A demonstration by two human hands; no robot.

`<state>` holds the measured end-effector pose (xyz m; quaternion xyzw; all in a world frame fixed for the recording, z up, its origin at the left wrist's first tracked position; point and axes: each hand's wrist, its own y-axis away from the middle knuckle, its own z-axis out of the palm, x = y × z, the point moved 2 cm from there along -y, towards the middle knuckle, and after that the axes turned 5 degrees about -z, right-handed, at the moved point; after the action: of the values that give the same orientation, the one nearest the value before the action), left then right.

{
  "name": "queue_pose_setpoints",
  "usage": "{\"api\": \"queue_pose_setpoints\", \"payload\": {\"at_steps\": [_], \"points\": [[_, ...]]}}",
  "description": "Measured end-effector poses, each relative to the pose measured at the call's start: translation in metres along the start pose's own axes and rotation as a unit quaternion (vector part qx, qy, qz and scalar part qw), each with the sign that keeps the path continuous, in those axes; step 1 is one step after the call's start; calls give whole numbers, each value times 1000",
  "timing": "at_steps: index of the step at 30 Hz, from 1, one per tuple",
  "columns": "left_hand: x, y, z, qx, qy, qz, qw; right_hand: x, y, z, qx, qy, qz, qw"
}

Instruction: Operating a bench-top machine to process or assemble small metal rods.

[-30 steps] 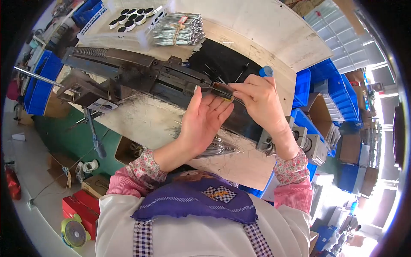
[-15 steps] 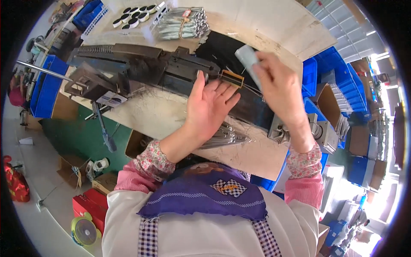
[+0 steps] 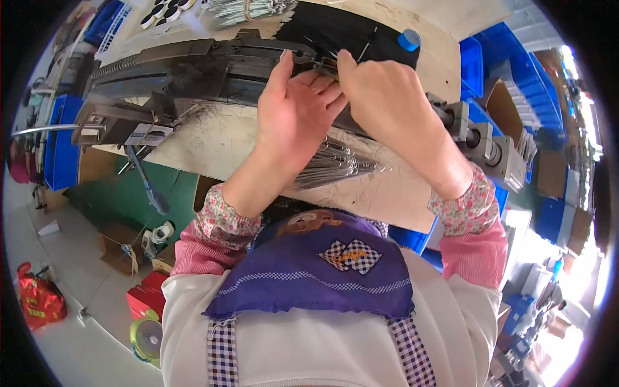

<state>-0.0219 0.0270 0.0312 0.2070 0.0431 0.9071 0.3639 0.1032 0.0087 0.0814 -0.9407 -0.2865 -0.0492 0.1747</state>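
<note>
My left hand [image 3: 296, 113] is palm up, fingers stretched out and thumb raised, against the near side of a long dark metal machine [image 3: 213, 64] with a coil spring at its left. At the machine's right end, my right hand [image 3: 390, 97] is closed, its fingertips meeting those of my left. Whatever it grips is hidden behind the fingers. Below the hands lies a pile of thin bent metal wires [image 3: 338, 164] on the pale worktop [image 3: 238, 148]. Beyond them, a small blue round piece [image 3: 409, 40] stands on a black mat [image 3: 335, 29].
A tied bundle of metal rods [image 3: 248, 9] and a tray of black-and-white round pieces [image 3: 164, 9] lie at the back. Blue bins [image 3: 509, 58] and a grey metal fixture [image 3: 483, 145] stand at right. A lever [image 3: 148, 184] hangs off the left edge.
My right hand no longer holds the pale grey-blue block and has moved left to the machine's end. The blue round piece now shows on the mat. The whole view has shifted.
</note>
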Motion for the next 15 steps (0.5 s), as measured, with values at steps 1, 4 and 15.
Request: {"api": "queue_pose_setpoints", "payload": {"at_steps": [1, 4, 15], "points": [[0, -1, 0, 2, -25, 2, 1000, 1, 2, 1, -4, 20, -3, 1000], [-8, -1, -8, 39, -38, 15, 998, -7, 25, -5, -32, -96, 81, 992], [-37, 53, -18, 78, -158, 30, 984, -55, 83, 95, -79, -206, -16, 975]]}}
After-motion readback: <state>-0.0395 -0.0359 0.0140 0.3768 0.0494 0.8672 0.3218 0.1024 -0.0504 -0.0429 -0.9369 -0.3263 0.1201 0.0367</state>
